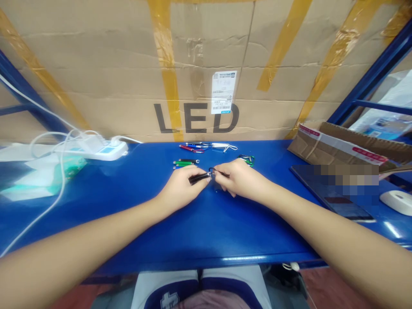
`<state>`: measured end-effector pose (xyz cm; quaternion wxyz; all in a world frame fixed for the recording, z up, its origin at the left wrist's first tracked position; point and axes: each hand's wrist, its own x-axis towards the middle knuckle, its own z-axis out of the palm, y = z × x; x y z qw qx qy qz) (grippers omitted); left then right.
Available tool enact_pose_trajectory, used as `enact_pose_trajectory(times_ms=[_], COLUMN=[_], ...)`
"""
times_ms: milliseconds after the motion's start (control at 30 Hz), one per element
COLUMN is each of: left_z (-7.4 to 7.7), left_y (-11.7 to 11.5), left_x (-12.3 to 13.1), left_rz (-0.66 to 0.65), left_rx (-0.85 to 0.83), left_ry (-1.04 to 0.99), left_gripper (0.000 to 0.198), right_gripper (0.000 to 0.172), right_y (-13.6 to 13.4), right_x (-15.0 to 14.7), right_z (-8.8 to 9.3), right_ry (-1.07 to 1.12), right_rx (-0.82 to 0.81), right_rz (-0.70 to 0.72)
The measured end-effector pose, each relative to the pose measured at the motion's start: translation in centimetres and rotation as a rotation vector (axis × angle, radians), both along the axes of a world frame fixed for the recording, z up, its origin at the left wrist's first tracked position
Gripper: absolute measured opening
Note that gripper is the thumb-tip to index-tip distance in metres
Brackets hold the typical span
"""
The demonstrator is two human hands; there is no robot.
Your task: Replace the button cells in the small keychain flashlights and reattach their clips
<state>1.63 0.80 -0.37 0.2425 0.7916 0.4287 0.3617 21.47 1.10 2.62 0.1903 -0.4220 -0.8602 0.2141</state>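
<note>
My left hand (185, 184) is closed around a slim black tube with a silver end (200, 177), which points right. Close beside it, my right hand (240, 178) pinches a thin black loop (211, 170) at the tube's silver end. Whether the loop passes through that end is too small to tell. Just beyond my left hand lie a green tube (185, 163) and a black tube (193, 161), side by side. Behind my right hand are green and dark clips (247, 160), partly hidden by it. Farther back, red, blue and silver tubes with cord loops (209, 146) lie in a group.
The blue table (193, 231) meets a large taped cardboard box (128, 77) at the back. On the left are a white power strip (112, 150), cables and a plastic packet (48, 176). A dark tablet-like device (334, 193), open carton (337, 146) and white mouse (399, 202) are right.
</note>
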Motion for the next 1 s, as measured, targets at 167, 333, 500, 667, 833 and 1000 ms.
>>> enact_pose_trajectory(times_ms=[167,333,500,667,833,1000], left_z=[0.3,0.3,0.8,2.7,4.0,4.5], left_y=[-0.2,0.9,1.3,0.2,0.7,2.4], left_x=[-0.1,-1.0,-1.6,-2.0,-3.2,-4.7], left_rz=[-0.040,-0.065,-0.079,-0.416,-0.554,-0.455], left_rx=[0.044,0.067,0.142,0.226,0.253,0.283], left_ry=[0.117,0.255,0.333,0.442,0.526,0.658], left_gripper=[0.023,0.027,0.032,0.022,0.014,0.011], right_gripper=[0.035,0.031,0.041,0.030,0.037,0.048], right_y=[0.6,2.5,3.0,3.0,3.5,4.1], right_x=[0.2,1.7,2.7,3.8,6.0,7.2], right_z=[-0.1,-0.2,0.4,1.5,2.4,2.6], right_ry=[-0.007,-0.196,-0.398,-0.485,-0.539,-0.616], right_rx=[-0.174,0.027,-0.046,-0.097,-0.322,-0.374], right_rz=[-0.094,-0.228,-0.290,-0.295,-0.335,-0.413])
